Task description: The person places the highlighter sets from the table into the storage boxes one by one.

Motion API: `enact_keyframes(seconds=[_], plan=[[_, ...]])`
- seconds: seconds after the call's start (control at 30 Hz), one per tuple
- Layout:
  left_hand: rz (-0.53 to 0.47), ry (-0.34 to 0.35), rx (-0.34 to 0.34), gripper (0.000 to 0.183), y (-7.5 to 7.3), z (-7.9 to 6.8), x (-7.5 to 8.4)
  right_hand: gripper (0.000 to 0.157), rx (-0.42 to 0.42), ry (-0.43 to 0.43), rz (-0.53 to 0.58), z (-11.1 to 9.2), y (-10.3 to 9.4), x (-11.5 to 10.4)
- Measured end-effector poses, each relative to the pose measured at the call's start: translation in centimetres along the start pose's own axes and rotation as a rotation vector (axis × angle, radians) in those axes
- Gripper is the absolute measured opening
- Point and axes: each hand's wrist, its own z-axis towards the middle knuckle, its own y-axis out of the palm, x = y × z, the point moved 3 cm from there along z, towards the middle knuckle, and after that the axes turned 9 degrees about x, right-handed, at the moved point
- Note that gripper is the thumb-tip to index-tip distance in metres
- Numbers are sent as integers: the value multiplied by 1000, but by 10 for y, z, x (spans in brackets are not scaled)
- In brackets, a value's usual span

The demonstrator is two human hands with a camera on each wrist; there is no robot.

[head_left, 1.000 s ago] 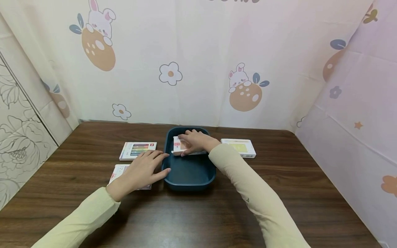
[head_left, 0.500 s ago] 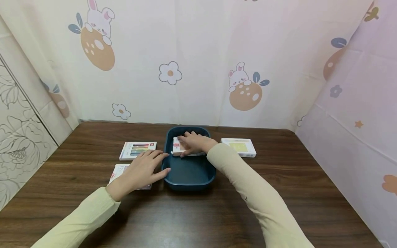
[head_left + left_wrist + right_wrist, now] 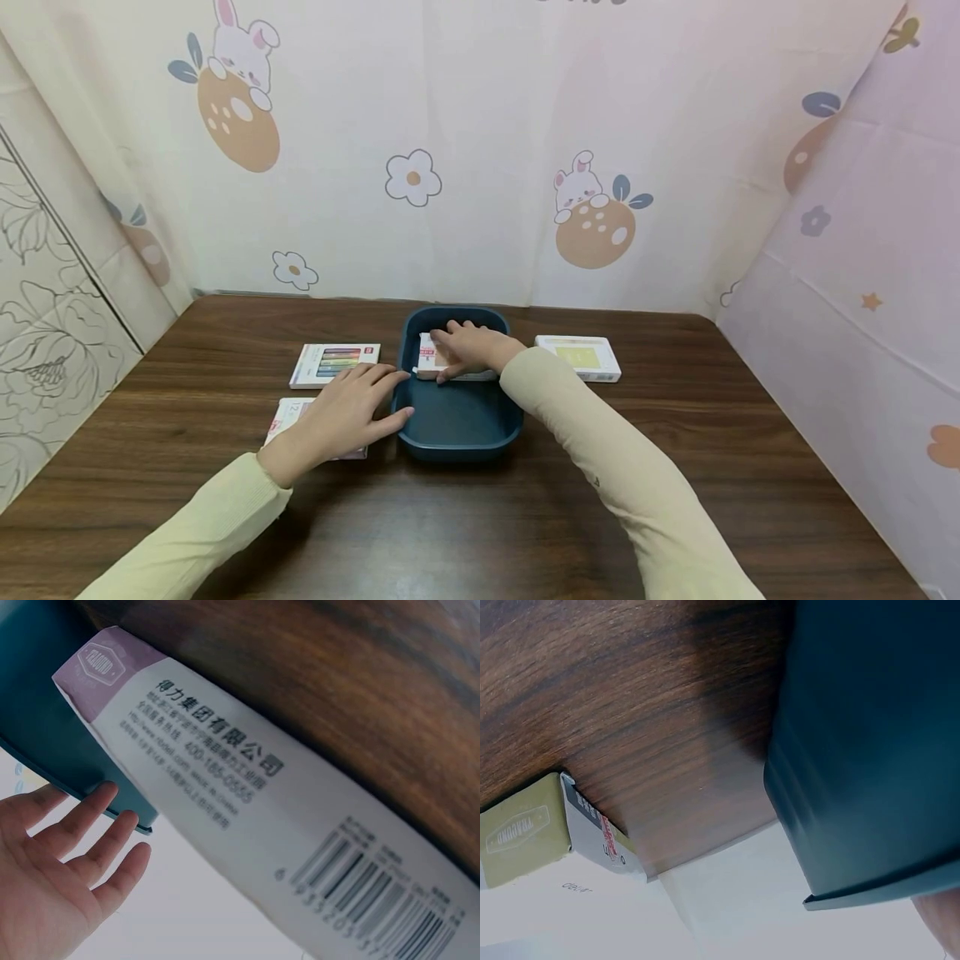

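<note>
A dark teal bin (image 3: pixel 457 429) stands mid-table. Inside its far half lies a small white and pinkish box (image 3: pixel 427 360), gripped from above by my right hand (image 3: pixel 474 346), thumb on the near side and fingers over the far side; the hand covers much of it. My left hand (image 3: pixel 341 412) rests its spread fingertips at the bin's left rim. Under that forearm lies a white box (image 3: pixel 287 414), partly hidden; in the left wrist view this carton (image 3: pixel 262 802) shows a barcode and a purple end. The right wrist view shows the bin's outer wall (image 3: pixel 870 765) and little of the hand.
A flat white box with coloured sticks pictured on it (image 3: pixel 337 365) lies left of the bin. To the right lies a white box with a yellow-green panel (image 3: pixel 585 358). Behind the wooden table (image 3: pixel 465 533) hangs a patterned curtain (image 3: pixel 480 233).
The right hand, with the small box, has shifted very slightly left and nearer within the bin since a second ago. The left hand stays at the rim.
</note>
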Motion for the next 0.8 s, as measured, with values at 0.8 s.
enact_keyframes(seconds=[0.8], plan=[[-9, 18, 17, 57, -2, -1, 1, 71, 113, -74, -113, -16, -18, 3]])
